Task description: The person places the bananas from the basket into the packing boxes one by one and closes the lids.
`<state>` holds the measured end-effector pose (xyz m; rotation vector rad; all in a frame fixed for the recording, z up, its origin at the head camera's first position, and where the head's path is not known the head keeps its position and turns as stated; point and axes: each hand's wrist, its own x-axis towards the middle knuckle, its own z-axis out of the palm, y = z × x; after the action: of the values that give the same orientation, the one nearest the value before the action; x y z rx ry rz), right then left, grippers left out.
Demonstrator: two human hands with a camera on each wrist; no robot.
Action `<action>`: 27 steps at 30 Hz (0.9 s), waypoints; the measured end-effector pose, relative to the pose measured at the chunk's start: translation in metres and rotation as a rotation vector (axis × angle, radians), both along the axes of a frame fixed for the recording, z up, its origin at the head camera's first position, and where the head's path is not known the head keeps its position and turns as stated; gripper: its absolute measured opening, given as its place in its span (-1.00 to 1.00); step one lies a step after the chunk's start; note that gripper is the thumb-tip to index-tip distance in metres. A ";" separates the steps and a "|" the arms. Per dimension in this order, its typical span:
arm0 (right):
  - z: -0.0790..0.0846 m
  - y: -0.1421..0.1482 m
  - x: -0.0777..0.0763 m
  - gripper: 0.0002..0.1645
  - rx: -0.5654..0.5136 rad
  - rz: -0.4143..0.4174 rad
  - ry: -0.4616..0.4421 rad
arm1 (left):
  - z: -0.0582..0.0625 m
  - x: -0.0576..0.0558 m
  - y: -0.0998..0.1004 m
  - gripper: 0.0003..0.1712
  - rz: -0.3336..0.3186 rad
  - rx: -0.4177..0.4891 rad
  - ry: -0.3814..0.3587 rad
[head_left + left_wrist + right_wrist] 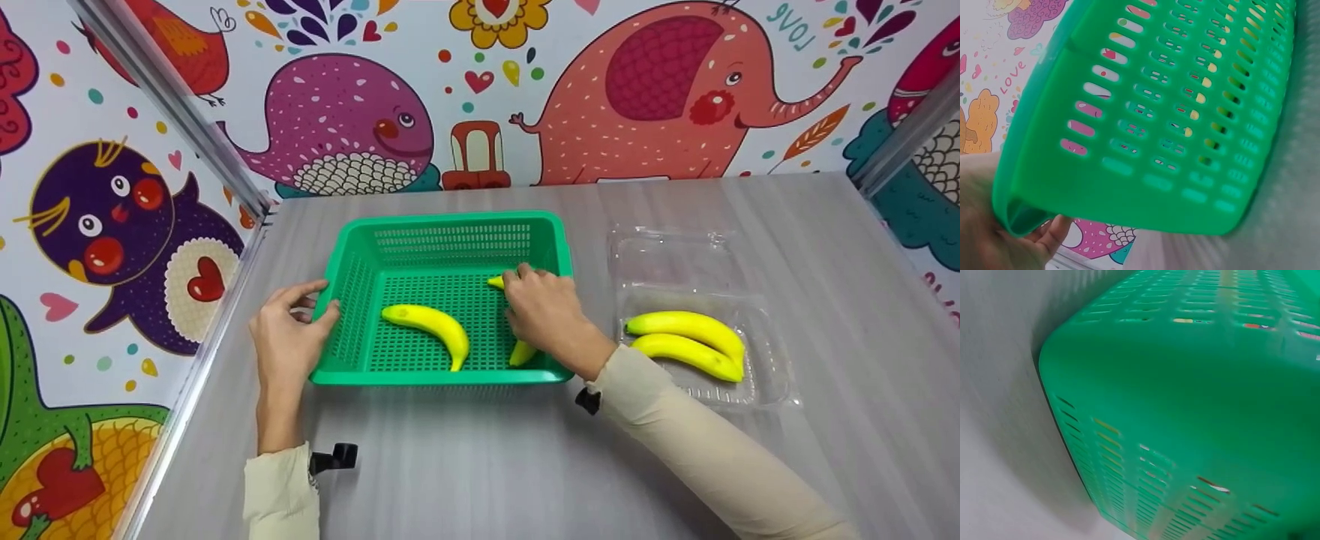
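A green perforated basket (442,377) stands on the table in the head view. My left hand (289,330) grips its left rim, thumb and fingers on either side; the left wrist view shows part of that hand below the basket's corner (1129,205). Inside the basket, a yellow banana (435,324) lies left of centre. At the right side my right hand (547,311) reaches over the rim and holds another banana (522,352), with only its two ends showing. The basket wall (1185,394) fills the right wrist view and hides that hand.
Right of the basket lies an open clear plastic clamshell container (776,375). Two bananas (686,324) rest side by side in its near half. Behind the table stands a wall printed with cartoon animals (349,112), with metal frame posts (187,105) at the corners.
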<state>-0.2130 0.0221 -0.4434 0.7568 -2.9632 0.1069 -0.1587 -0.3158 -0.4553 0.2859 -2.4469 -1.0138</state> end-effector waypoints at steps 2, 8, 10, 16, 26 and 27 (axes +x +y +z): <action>-0.001 -0.002 -0.001 -0.50 0.030 -0.016 -0.006 | 0.000 0.000 0.000 -0.65 0.001 -0.004 -0.003; -0.001 -0.008 -0.002 -0.65 0.128 -0.048 -0.013 | 0.001 0.001 0.001 -0.65 0.008 -0.007 -0.001; -0.002 -0.009 -0.001 -0.68 0.155 -0.053 -0.013 | 0.001 0.001 0.001 -0.65 0.007 -0.004 -0.001; -0.003 -0.011 -0.002 -0.70 0.204 -0.051 -0.015 | 0.000 0.000 0.001 -0.66 0.001 0.003 0.004; -0.004 -0.009 -0.004 -0.57 0.201 -0.020 -0.039 | 0.000 -0.001 0.001 -0.66 -0.001 0.002 0.009; -0.004 -0.009 -0.004 -0.52 0.201 -0.018 -0.043 | 0.000 -0.001 0.002 -0.66 0.000 0.002 0.008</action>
<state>-0.2165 0.0129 -0.4475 0.7578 -3.0529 -0.1803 -0.1592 -0.3143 -0.4550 0.2816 -2.4392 -1.0154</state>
